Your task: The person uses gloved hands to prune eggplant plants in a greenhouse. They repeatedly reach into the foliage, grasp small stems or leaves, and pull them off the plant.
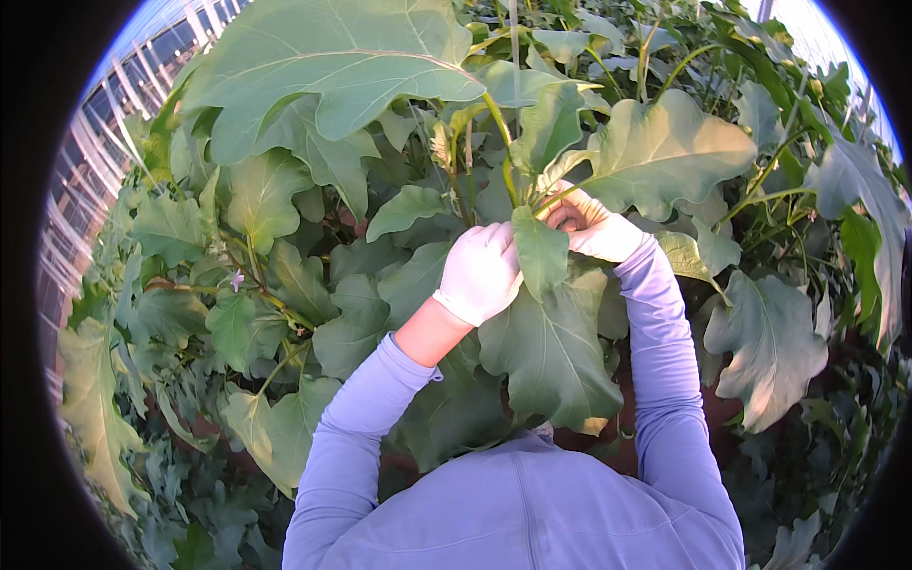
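Both of my hands, in thin white gloves, meet at the upper stem of an eggplant plant (509, 174). My left hand (479, 273) is curled left of the stem; a small young leaf (540, 249) hides its fingertips. On the other side, my right hand (598, 224) has its fingers bent inward behind a leaf stalk (552, 202), thumb close to them. Whatever lies between the fingers of either hand is hidden. A broad lobed leaf (556, 349) hangs just below my hands, and another large leaf (342, 60) spreads above them to the left.
A pale support string (514, 43) runs down at the top centre. Dense eggplant foliage surrounds my arms, with a small purple flower (236, 280) at left. One lobed leaf (670, 153) reaches out right of my right hand. Whitish strips (114, 114) line the far left.
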A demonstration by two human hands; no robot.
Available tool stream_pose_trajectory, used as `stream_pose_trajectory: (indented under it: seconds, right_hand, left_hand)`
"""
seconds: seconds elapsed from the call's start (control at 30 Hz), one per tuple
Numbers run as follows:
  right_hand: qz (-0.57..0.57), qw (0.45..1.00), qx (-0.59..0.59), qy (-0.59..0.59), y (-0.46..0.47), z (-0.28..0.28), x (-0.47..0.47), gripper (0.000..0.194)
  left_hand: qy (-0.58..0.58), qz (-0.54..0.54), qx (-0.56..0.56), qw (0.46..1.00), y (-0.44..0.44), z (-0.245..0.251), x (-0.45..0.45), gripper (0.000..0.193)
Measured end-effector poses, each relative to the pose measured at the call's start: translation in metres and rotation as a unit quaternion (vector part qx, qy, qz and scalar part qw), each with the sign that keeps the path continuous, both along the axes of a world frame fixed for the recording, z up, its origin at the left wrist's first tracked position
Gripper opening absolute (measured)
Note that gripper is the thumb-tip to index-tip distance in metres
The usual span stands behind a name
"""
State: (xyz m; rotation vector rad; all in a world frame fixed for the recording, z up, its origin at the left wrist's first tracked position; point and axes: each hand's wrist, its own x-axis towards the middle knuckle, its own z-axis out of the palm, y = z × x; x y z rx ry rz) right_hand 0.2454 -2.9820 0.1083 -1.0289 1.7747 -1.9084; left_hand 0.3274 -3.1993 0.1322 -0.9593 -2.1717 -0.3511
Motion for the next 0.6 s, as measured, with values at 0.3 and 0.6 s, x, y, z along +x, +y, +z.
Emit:
stream_pose_trajectory:
  seconds: [0.3, 0.6]
  right_hand:
    - [-0.081, 0.996, 0.006, 0.042, -0.024, -0.023, -0.005, 0.018]
    - [-0.053, 0.976, -0.202, 0.068, -0.035, -0.069, -0.002, 0.031]
  left_hand:
    - [-0.29, -0.07, 0.32, 0.899, 0.015, 0.009, -0.006, 0.023]
    - [-0.5, 0.009, 0.253, 0.828, 0.006, 0.04, 0.003, 0.024]
